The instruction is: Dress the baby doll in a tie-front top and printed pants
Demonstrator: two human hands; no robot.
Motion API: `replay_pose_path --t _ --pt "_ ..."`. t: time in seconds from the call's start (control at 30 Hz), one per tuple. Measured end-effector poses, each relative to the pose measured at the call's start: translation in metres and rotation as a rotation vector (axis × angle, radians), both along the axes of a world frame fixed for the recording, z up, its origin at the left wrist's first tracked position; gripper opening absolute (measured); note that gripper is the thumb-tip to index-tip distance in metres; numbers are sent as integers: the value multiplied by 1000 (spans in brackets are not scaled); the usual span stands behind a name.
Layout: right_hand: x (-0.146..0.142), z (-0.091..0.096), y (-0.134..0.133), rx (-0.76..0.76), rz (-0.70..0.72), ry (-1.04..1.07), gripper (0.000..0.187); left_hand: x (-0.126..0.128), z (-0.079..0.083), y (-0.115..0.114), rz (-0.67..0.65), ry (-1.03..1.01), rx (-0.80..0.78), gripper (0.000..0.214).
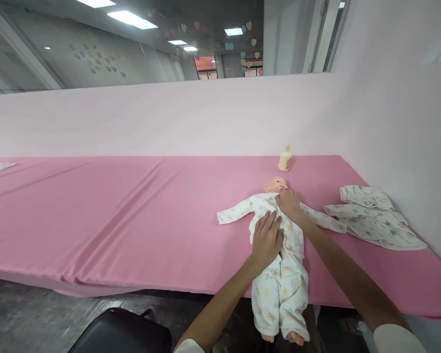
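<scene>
Fastening or straightening at the collar: such, in my judgement, is the step in hand.

Left hand (267, 238), one: palm down, fingers extended and slightly spread, laid flat on the suit's chest, gripping nothing that I can see.

Right hand (288, 202), one: fingers curled in at the neckline; whether they pinch cloth, I cannot tell.

White long-sleeved baby suit (294, 267) with small coloured print, one: lower centre-right of the frame, on the doll, sleeves outspread, legs reaching past the table's edge.

Pale pink-skinned baby doll (275, 184), one: lying face up, head above the right hand, bare feet at bottom centre-right.

Next move, as I judge it, calls for steadying the chest while the fingertips work the neckline.

White printed garments (382, 220), heaped: right of frame, beside one cuff.

Cream pump bottle (285, 161), one: upright beyond the head.

Smooth pink cloth cover (150, 220): across the middle.

Black chair (125, 333): lower left.
</scene>
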State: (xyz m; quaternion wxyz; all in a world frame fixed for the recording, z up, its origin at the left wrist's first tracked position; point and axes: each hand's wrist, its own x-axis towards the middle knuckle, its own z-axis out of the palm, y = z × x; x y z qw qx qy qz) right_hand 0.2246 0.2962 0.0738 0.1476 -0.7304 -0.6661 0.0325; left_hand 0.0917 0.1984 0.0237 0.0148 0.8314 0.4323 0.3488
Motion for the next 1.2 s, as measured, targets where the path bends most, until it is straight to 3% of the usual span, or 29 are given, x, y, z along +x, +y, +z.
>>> replay_pose_path --t 0.53,1.2 --pt "6 -7 1 54 10 -59 38 1 3 -3 5 10 0 36" --pt "13 -18 1 83 8 -115 31 2 0 -3 15 19 10 34"
